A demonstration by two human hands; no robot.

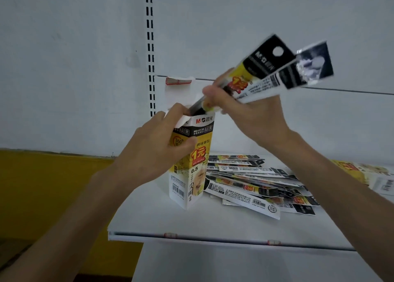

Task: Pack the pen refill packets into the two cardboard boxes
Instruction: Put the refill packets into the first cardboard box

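Cardboard box (190,162) upright near shelf (213,224) front, steadied by left hand (153,151), fingers wrapped round its upper part, holding the mouth open. Above it, right hand (241,109) clenched on a small bundle of packets (275,68), lower ends just entering the opening, tops tilted up and right. Loose pile (255,183) of many packets lying unpacked to the right. Second box not clearly visible. Judging by that: early, most packing left.

Hands: two, left hand (158,151), right hand (245,111)
Upright cardboard box (191,162): one
Held refill packets (277,68): two (blurred)
Loose packets (255,183), four o'clock of box: uncountable heap
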